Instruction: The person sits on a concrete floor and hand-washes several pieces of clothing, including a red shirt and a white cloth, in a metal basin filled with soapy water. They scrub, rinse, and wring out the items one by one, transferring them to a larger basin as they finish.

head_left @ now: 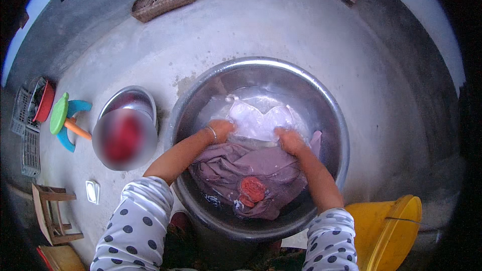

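Note:
A large metal basin (343,120) with water in it stands in front of me. Spread out in the water is a white strappy top, like a camisole (263,120), its thin straps toward the far side. My left hand (222,129) is closed on its left edge, while my right hand (290,139) grips the right edge. Nearer to me lies a wet mauve garment (271,165), bunched up and partly under water. On it rests a crumpled red-orange cloth (252,189).
Left of the basin sits a smaller metal bowl (138,92) with something red, blurred. Beyond it are a green, blue and orange plastic stool (61,115) and a red basin (45,101). A yellow bucket (384,231) stands close by my right arm. A wicker basket (165,0) lies far off; a wooden stool (50,211) is at left.

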A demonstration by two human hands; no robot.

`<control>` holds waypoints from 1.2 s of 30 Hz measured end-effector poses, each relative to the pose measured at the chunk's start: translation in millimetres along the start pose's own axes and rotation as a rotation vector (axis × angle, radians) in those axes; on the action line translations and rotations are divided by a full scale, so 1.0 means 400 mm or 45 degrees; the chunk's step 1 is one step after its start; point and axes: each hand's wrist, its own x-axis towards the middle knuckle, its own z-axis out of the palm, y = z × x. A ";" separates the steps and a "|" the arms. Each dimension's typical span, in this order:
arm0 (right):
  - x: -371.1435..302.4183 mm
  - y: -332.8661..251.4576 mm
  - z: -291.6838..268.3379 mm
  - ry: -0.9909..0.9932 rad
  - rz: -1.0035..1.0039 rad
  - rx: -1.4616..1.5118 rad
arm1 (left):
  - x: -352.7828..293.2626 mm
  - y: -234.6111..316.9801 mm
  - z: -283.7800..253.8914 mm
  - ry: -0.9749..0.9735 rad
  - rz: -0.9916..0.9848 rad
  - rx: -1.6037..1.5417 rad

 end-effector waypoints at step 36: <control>-0.197 -0.548 -0.443 0.608 -0.989 1.260 | -0.264 0.351 -0.212 -0.794 -0.180 -3.521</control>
